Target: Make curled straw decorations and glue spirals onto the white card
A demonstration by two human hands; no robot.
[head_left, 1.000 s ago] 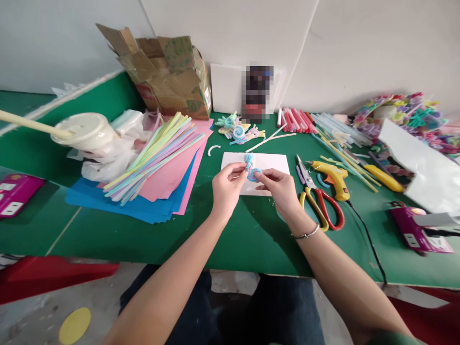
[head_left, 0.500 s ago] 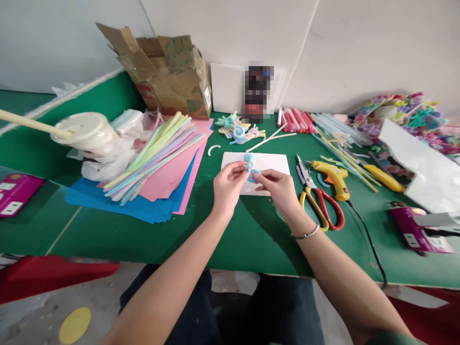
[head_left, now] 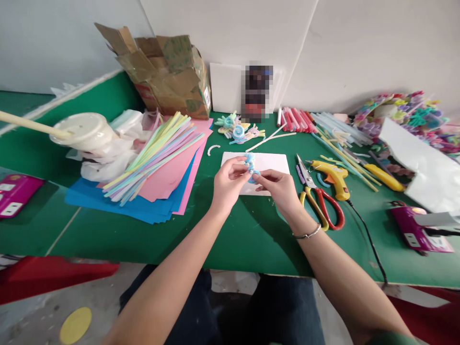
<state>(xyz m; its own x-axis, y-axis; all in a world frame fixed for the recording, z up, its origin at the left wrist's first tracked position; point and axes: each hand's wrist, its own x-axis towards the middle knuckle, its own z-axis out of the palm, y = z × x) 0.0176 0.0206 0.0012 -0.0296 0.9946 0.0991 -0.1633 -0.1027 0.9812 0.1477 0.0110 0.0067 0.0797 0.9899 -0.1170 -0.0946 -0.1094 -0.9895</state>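
Observation:
Above a white board [head_left: 278, 162], my left hand [head_left: 227, 186] pinches a small blue and cream piece of bent pipe cleaner [head_left: 249, 160] between thumb and fingertips. My right hand [head_left: 279, 188] has thumb and fingers closed on a curled blue pipe cleaner [head_left: 253, 177], just below that piece. Both sets of fingertips nearly meet, and whether the two parts are joined is too small to tell. Just right of the board lie large scissors [head_left: 320, 203] with red and yellow handles and a yellow glue gun [head_left: 332, 175].
Pastel pipe cleaners [head_left: 154, 158] lie across pink and blue sheets [head_left: 125, 206] at left. Finished pipe-cleaner pieces [head_left: 237, 132] sit behind the board. A lidded cup [head_left: 86, 132] and cardboard box [head_left: 172, 81] stand back left. The glue gun's cord [head_left: 366, 242] runs over the front edge.
My left fingertips have moved slightly down and right, bringing the blue and cream piece closer to the blue curl. My right hand stays almost in place.

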